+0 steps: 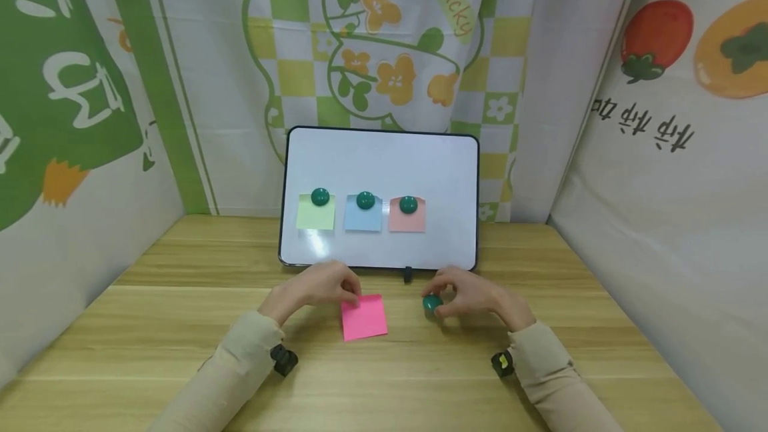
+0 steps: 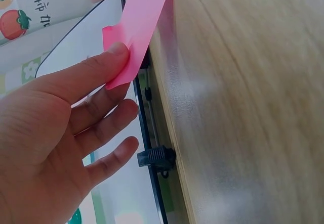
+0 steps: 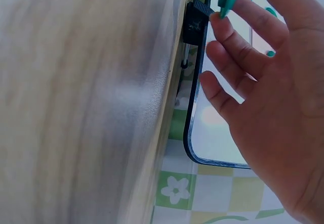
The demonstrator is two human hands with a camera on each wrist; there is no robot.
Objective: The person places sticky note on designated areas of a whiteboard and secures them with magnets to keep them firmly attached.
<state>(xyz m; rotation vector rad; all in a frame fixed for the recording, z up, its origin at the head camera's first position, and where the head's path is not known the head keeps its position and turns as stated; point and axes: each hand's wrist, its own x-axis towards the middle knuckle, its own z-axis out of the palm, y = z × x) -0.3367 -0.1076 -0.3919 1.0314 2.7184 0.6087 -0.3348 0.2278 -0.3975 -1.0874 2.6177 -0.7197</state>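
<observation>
My left hand (image 1: 329, 283) pinches a bright pink sticky note (image 1: 365, 319) by its upper left corner, above the table. In the left wrist view the thumb presses the pink note (image 2: 139, 29) against the fingers behind it. To the right, my right hand (image 1: 465, 292) holds a round green magnet (image 1: 432, 303) between thumb and fingertips; the right wrist view shows the magnet (image 3: 227, 0) edge-on. Behind both hands leans a whiteboard (image 1: 384, 159). On it are a green note (image 1: 315, 217), a blue note (image 1: 363, 220) and a salmon-pink note (image 1: 407, 221), each under a green magnet.
The whiteboard stands at the back of the wooden table (image 1: 384, 385), with a black clip (image 1: 408, 275) at its lower edge. A patterned curtain (image 1: 396, 39) hangs behind, and printed cloth (image 1: 666, 172) encloses the sides.
</observation>
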